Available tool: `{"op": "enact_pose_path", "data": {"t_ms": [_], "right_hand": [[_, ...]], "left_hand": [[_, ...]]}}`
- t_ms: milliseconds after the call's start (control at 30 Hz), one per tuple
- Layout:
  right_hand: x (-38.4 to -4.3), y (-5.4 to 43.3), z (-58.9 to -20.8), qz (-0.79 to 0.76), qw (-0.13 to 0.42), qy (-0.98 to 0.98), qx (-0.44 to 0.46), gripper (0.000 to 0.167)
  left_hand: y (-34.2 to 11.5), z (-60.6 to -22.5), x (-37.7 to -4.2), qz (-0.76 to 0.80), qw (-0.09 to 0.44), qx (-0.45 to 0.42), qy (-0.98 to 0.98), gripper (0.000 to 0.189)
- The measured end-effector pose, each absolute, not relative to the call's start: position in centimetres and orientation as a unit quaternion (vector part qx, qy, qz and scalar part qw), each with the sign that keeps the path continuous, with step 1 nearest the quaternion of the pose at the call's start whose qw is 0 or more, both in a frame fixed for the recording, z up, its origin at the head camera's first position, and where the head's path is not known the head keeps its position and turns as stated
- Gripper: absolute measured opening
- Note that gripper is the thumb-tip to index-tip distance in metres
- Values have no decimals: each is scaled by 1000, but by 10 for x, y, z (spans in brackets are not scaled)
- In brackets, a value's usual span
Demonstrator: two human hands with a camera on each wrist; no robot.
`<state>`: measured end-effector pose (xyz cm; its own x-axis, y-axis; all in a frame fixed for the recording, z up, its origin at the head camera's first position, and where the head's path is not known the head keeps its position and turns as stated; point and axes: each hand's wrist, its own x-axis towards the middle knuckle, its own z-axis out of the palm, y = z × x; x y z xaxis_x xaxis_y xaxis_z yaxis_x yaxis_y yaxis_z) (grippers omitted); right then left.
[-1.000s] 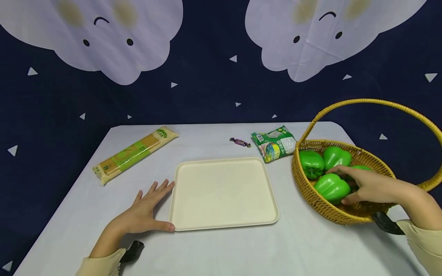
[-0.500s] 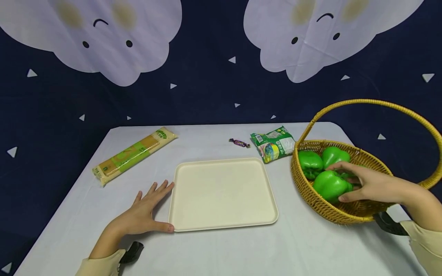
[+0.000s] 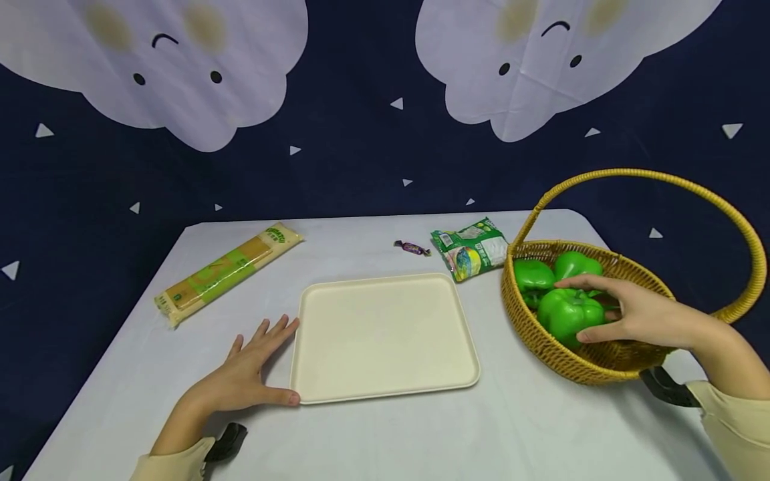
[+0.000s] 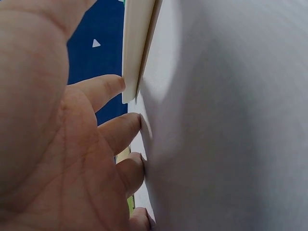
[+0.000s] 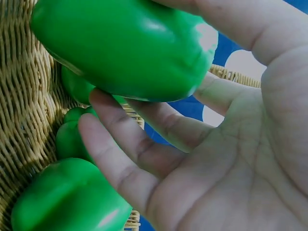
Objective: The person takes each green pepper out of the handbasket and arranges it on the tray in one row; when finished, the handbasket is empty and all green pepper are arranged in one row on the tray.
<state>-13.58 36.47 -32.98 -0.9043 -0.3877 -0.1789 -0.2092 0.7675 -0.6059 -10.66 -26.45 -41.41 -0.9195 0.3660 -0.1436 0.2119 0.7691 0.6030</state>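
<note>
My right hand [image 3: 650, 317] reaches into the wicker basket [image 3: 529, 339] and holds a green bell pepper [image 3: 562, 319], thumb on the near side and fingers behind. In the right wrist view this bell pepper [image 5: 125, 48] lies between thumb and fingers, above another green pepper [image 5: 70, 197] in the basket. Two more peppers, one at the left wall [image 3: 532, 274] and one behind [image 3: 576, 264], sit beyond the held one. My left hand [image 3: 237, 379] spreads its fingers at the left edge of a cream tray [image 3: 385, 341]. In the left wrist view one fingertip meets the tray's side [image 4: 136, 43].
A long noodle packet [image 3: 228, 272] lies at the back left. Behind the tray are a purple wrapped candy [image 3: 412, 248] and a green snack bag [image 3: 470, 250], the bag close to the basket. The basket's tall handle [image 3: 637, 173] arches over the right side.
My right hand has closed in on the front pepper, which has turned more upright within its hold. The left hand stays at the tray. The whole head view has shifted slightly.
</note>
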Motion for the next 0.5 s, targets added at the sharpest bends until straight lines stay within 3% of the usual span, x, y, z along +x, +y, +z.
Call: {"op": "enact_pose_path", "data": {"t_ms": [200, 500], "right_hand": [[-135, 364, -330, -315, 134, 927, -153, 80], [-137, 358, -321, -289, 45, 942, -167, 79]], "left_hand": [[-265, -414, -106, 300, 126, 154, 933, 129], [-265, -412, -106, 295, 123, 156, 935, 131]]}}
